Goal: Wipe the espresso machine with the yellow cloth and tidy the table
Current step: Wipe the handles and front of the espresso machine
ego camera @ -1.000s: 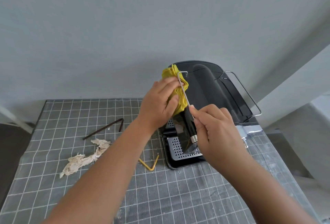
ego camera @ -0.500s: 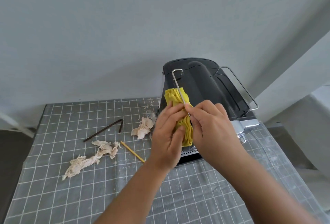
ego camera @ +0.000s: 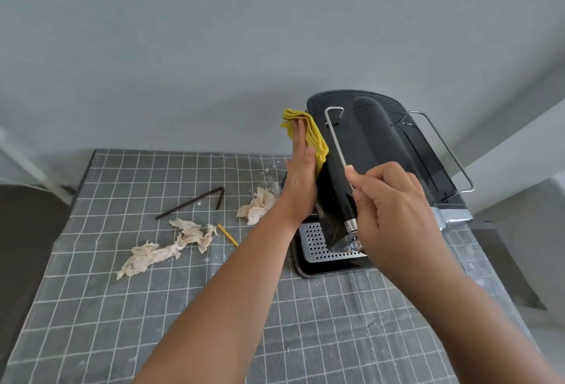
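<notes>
The espresso machine [ego camera: 371,151] stood at the far right of the counter [ego camera: 91,307], which was covered by a grey grid-patterned cloth. The left hand [ego camera: 301,178] lay flat with straight fingers, pressing the yellow cloth [ego camera: 308,131] against the machine's left side wall near its top edge. The right hand [ego camera: 388,209] was curled around the thin metal steam wand [ego camera: 334,139], gripping it near its lower end in front of the machine's face. That hand and forearm blocked the right part of the perforated drip tray [ego camera: 318,244] and the area under the brew head.

To the left of the machine, several items lay on the counter. A crumpled tissue [ego camera: 258,204] lay just beside the machine's base, with scattered crumbs [ego camera: 270,171] behind it. A longer twisted tissue [ego camera: 165,249] lay nearer the counter's middle. A yellow stick [ego camera: 227,235] lay between the two tissues, partly hidden by the left forearm. A bent dark straw [ego camera: 192,201] lay farther back.
</notes>
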Tool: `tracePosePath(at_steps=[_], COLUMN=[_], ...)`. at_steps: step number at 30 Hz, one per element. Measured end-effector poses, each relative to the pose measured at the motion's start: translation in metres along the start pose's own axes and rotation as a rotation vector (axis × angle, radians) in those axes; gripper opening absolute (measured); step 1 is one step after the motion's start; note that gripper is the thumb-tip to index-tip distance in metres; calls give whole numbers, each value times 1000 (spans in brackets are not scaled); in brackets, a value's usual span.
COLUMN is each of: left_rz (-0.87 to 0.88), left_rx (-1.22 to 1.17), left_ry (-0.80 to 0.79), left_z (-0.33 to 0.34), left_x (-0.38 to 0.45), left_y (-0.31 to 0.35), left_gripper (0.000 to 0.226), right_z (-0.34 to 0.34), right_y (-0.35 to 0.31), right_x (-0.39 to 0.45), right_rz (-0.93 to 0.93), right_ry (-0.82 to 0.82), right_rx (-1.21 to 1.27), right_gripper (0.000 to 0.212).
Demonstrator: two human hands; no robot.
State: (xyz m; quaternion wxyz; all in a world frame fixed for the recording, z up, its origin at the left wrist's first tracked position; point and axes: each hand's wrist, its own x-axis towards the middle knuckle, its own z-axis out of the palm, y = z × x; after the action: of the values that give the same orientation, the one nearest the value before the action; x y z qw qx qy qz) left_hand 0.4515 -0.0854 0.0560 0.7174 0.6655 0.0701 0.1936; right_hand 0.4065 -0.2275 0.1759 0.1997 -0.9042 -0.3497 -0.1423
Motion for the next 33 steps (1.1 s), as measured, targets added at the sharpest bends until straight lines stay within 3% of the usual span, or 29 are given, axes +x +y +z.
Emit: tracePosePath(at_steps=[3,8,11,16,20,23,25,28,33], left_rz=[-124,-425,-457,-466,-505,-406,-277,-125,29], left_rx=[-140,-157,-183,-212,-254,-196,-274,-403,-206], left_ry=[-8,149,142,130,141,88,68,57,101], left_z=[-7,1,0,3,10,17,20,29,41], left_x=[6,-18,-30,-43,-58,-60,-57,-56,-85], left_y=[-33,-73,-94,-99,-89,-64,-39,-10,19], left_gripper=[62,69,86,77,94,82,70,70,68], right_z=[0,-4,-4,-3,-4,-3,-3,-4,-5], right_y=[-1,-1,-2,-2,-3,-2,-1,-1,1], right_x=[0,-1,0,1,0,0,1,0,-1], right_rz=[9,10,1,2,0,3,-2,-10,-22], right_ry=[-23,-56,-57,-52,-53,-51,-48,-48,-57], right_rx=[12,20,9,25,25,42,49,50,26], right_gripper=[36,36,35,33,32,32,32,32,33])
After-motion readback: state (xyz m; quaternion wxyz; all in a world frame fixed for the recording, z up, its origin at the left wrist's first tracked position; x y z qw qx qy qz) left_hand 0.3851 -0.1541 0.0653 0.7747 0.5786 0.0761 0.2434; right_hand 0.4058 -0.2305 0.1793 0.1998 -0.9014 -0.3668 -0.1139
